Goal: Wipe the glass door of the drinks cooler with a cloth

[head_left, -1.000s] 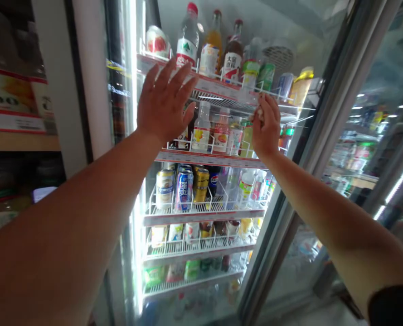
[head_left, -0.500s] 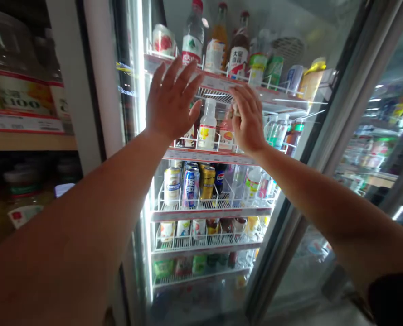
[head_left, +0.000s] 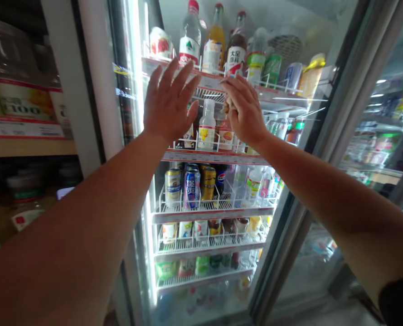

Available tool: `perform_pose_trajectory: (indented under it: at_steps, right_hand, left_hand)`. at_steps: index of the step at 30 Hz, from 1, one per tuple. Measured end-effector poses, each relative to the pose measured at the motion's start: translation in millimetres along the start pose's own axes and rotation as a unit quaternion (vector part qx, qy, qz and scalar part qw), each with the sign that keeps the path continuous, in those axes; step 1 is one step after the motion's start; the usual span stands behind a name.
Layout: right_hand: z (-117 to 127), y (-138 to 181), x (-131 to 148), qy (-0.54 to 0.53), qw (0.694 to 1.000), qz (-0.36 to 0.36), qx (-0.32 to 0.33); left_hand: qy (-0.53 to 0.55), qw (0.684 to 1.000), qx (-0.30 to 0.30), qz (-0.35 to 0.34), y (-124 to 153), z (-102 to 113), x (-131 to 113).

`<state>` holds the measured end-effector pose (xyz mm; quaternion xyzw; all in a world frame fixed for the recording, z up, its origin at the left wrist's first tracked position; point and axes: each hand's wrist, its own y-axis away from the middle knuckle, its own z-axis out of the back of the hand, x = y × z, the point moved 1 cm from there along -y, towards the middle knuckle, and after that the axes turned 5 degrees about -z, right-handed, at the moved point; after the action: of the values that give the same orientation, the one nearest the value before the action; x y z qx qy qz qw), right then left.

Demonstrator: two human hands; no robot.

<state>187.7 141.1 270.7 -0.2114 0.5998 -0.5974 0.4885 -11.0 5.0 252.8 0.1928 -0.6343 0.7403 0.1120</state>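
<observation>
My left hand (head_left: 169,106) lies flat with fingers spread against the glass door (head_left: 289,194) of a lit drinks fridge, level with the top shelf rail (head_left: 210,84). Close beside it, my right hand (head_left: 244,111) presses a small crumpled pale cloth (head_left: 228,107) to the same glass; most of the cloth is hidden under the palm. Behind the glass stand bottles (head_left: 190,38) on the top shelf, more bottles (head_left: 206,124) below them, and cans (head_left: 191,188) on the third shelf.
The fridge's metal door frame (head_left: 327,140) slants down on the right, with another glass door (head_left: 378,136) beyond it. To the left, a wooden shelf (head_left: 27,147) carries large jars (head_left: 21,97). Lower fridge shelves (head_left: 204,244) hold several small drinks.
My right hand has slid left across the glass, from the right end of the top shelf to just beside my left hand. My left hand has stayed flat in place.
</observation>
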Motion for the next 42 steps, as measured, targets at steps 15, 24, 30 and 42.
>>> perform_pose_trajectory:
  at_steps: [15,24,30,42]
  right_hand:
    - [10,-16,-14,0.015,0.998,-0.01,-0.064]
    - [12,2,-13,-0.008,0.998,0.066,0.017]
    - [15,12,-25,-0.001,0.999,0.03,-0.033]
    - [19,12,-25,0.011,0.998,-0.003,-0.056]
  left_hand:
    - [0.053,0.998,0.023,0.038,-2,1,1]
    - [0.074,0.996,0.025,0.048,-3,1,0]
    - [0.067,0.997,0.021,0.032,-2,5,-1]
    - [0.04,0.998,0.042,0.037,-3,-3,3]
